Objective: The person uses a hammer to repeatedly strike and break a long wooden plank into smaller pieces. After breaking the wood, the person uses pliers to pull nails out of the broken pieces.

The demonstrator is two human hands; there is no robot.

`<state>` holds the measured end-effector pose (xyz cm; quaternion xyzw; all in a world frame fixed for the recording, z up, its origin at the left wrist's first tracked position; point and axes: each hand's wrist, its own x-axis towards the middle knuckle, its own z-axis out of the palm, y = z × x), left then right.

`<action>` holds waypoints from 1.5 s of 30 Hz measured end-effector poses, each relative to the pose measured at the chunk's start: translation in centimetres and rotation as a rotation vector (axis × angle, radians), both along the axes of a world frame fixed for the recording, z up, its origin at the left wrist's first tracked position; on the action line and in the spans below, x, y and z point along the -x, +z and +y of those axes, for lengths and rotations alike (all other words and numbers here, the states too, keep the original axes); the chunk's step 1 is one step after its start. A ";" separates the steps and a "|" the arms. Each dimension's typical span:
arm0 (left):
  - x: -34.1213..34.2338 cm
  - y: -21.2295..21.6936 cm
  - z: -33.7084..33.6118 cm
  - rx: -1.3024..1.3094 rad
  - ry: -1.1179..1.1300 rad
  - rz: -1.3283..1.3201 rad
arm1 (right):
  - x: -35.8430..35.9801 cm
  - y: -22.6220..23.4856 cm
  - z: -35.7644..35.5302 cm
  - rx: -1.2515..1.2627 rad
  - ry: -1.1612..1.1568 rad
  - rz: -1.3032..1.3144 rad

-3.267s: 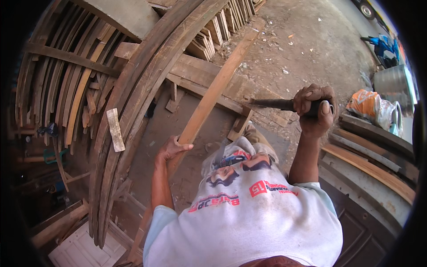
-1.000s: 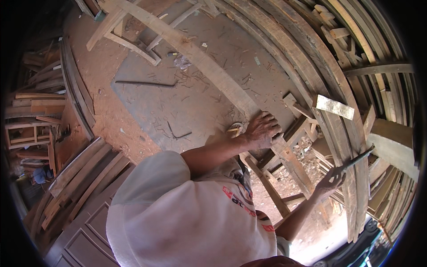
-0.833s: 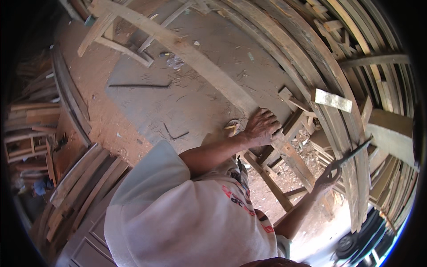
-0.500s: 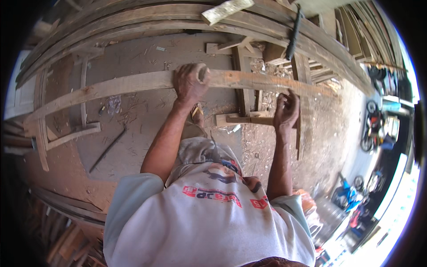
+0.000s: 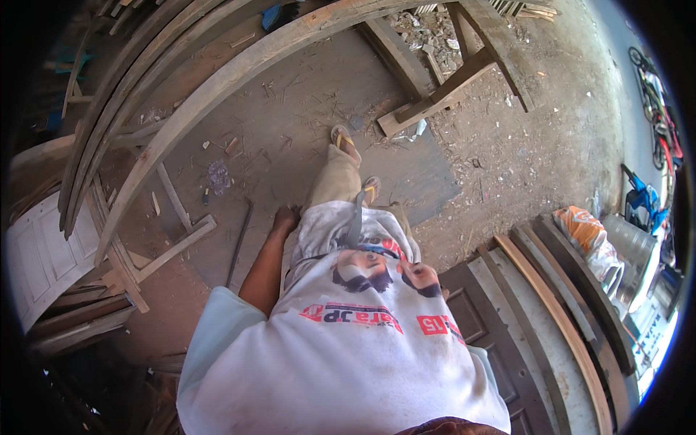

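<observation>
Grey metal tool (image 5: 354, 217) upright, touching no visible fingers.

Long curved timber beams (image 5: 217, 80) arc across the dusty floor, above and left of the fingers; a white panelled door (image 5: 40, 254) leans far left, a dark one (image 5: 493, 341) lies lower right beside stacked planks (image 5: 558, 304)

Dusty concrete floor (image 5: 304, 116), littered with chips and shavings. At ten o'clock, a long curved timber (image 5: 217, 94) arcs across it beside a stack of bent ribs (image 5: 101, 123). At one o'clock, crossed planks (image 5: 442, 87) amid rubble. At nine o'clock, a white panelled door (image 5: 43, 254) lies flat. At four o'clock, curved boards (image 5: 558, 312) and a dark door (image 5: 493, 341).
</observation>
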<state>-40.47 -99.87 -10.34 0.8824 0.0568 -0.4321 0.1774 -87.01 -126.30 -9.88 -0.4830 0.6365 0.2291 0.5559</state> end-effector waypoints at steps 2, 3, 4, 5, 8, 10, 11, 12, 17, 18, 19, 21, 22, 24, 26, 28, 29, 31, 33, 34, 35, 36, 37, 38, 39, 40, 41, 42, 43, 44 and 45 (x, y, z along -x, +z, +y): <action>4.0 -4.8 10.6 0.269 -0.178 0.093 | 0.1 1.3 4.0 -0.104 -0.139 -0.044; 5.1 -5.8 14.1 0.303 -0.233 0.086 | 0.1 1.3 5.4 -0.125 -0.210 -0.074; 6.1 -6.5 17.6 0.334 -0.285 0.080 | 0.0 1.3 6.8 -0.127 -0.289 -0.098; 6.4 -5.6 16.7 0.274 -0.328 0.055 | 0.2 0.7 6.6 -0.051 -0.350 -0.126; 5.3 -0.7 15.0 0.138 -0.261 0.002 | -0.7 -0.4 4.9 0.166 -0.484 -0.238; 2.8 0.6 14.8 0.089 -0.038 -0.049 | -4.0 -0.2 3.5 0.216 -0.460 -0.309; 1.3 1.3 14.3 0.184 -0.023 -0.074 | -6.4 -0.1 3.0 0.224 -0.426 -0.307; -0.2 2.3 14.3 0.277 -0.010 -0.101 | -8.3 0.3 3.1 0.238 -0.389 -0.346; -4.0 7.5 15.4 0.515 0.077 -0.308 | -14.4 -1.1 2.4 0.323 -0.204 -0.435; -3.5 7.8 17.1 0.572 0.118 -0.290 | -14.9 -1.7 2.6 0.350 -0.154 -0.424; -3.0 7.7 19.1 0.628 0.149 -0.266 | -15.1 -2.3 3.3 0.378 -0.115 -0.408; -1.8 6.5 24.9 0.588 0.131 -0.225 | -15.1 -2.4 5.9 0.372 -0.107 -0.362; -1.0 5.7 27.5 0.577 0.123 -0.204 | -15.3 -2.5 7.5 0.356 -0.096 -0.334; 2.1 1.7 36.1 0.442 0.141 -0.321 | -17.8 -1.9 12.2 0.317 0.001 -0.278; 8.0 -5.2 46.6 0.038 0.098 -0.286 | -21.8 -0.2 16.5 0.438 0.392 -0.242; 10.0 -8.6 53.7 0.145 0.282 -0.296 | -23.8 1.5 20.1 0.557 0.609 -0.216; 10.0 -8.2 54.2 0.341 0.632 -0.128 | -24.6 2.1 20.5 0.564 0.587 -0.217; 10.4 -5.7 54.3 0.535 1.021 0.033 | -25.1 2.8 20.2 0.621 0.616 -0.261; 10.7 -4.4 54.2 0.555 1.085 -0.029 | -26.6 3.0 19.8 0.571 0.602 -0.305; 10.7 -5.4 55.4 0.621 1.024 -0.052 | -25.9 2.4 18.9 0.491 0.551 -0.303; 11.0 -7.1 55.7 0.503 0.858 -0.188 | -24.9 1.7 18.9 0.403 0.494 -0.293; 11.3 -8.0 55.9 0.383 0.693 -0.308 | -25.0 1.2 18.9 0.421 0.516 -0.295; 11.6 -8.0 54.8 0.258 0.509 -0.396 | -25.7 0.9 18.4 0.444 0.554 -0.294; 11.6 -8.1 54.2 0.283 0.476 -0.350 | -25.9 0.8 18.8 0.438 0.527 -0.327; 11.9 -6.7 52.2 0.345 0.537 -0.347 | -26.7 0.7 19.2 0.441 0.508 -0.364; 11.8 -3.6 49.9 0.417 0.618 -0.274 | -27.3 0.7 19.7 0.421 0.516 -0.401; 12.1 -1.2 48.3 0.489 0.696 -0.205 | -28.1 1.4 20.5 0.401 0.518 -0.439; 13.2 -1.2 48.0 0.458 0.640 -0.213 | -28.8 2.5 21.5 0.371 0.537 -0.458; 14.4 -1.7 47.7 0.433 0.575 -0.219 | -29.1 3.4 22.4 0.346 0.547 -0.476; 15.4 -1.9 47.5 0.414 0.504 -0.221 | -28.7 3.6 22.9 0.324 0.551 -0.484; 16.3 -1.8 47.2 0.394 0.458 -0.199 | -28.2 3.7 23.3 0.304 0.552 -0.493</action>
